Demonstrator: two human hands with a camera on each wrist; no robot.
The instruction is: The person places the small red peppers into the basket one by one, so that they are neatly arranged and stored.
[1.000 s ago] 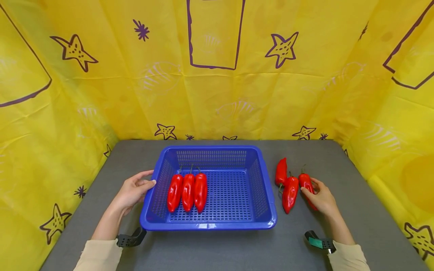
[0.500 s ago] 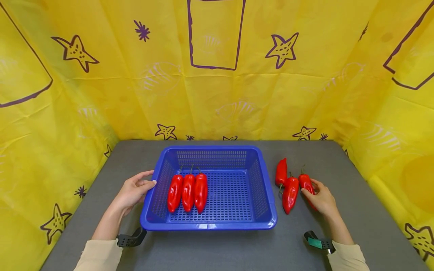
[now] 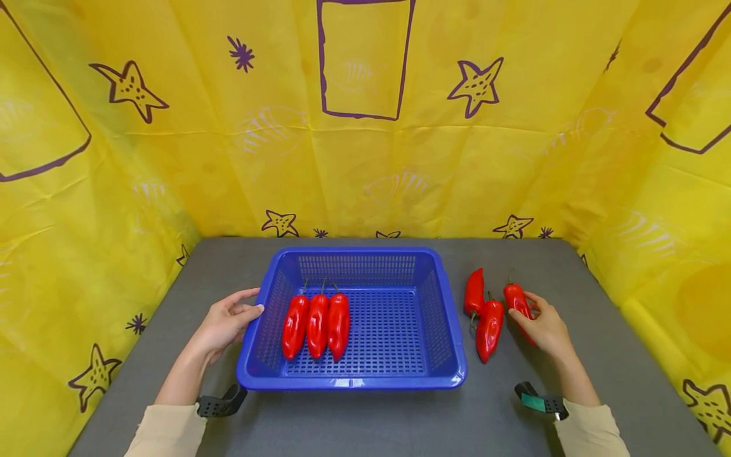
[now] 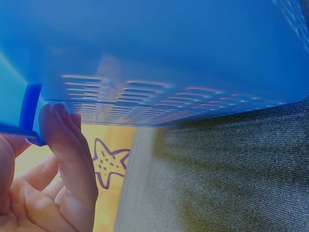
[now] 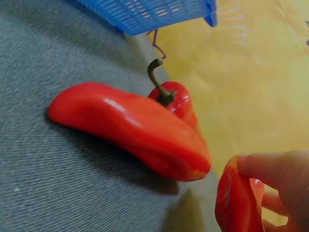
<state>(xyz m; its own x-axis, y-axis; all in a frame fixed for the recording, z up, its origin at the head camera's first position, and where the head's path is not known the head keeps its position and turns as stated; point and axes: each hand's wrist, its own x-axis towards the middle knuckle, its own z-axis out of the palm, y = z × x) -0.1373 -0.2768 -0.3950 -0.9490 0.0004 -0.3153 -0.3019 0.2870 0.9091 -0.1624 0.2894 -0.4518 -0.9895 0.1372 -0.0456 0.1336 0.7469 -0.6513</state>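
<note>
A blue perforated plastic basket stands mid-table in the head view. Three red peppers lie side by side in its left half, the middle one between two others. My left hand holds the basket's left rim, thumb on top and fingers underneath. On the right, my right hand grips a red pepper between thumb and fingers; its lower end is partly hidden by the hand. Two more peppers lie just left of it, one nearer and one farther, close together.
The grey table runs back to a yellow cloth with starfish drawings, which also encloses both sides. Black straps circle both wrists, the right strap bearing a green patch.
My right hand has shifted the gripped pepper slightly away and to the right, widening the gap to the neighbouring pepper. The left hand and basket stay put.
</note>
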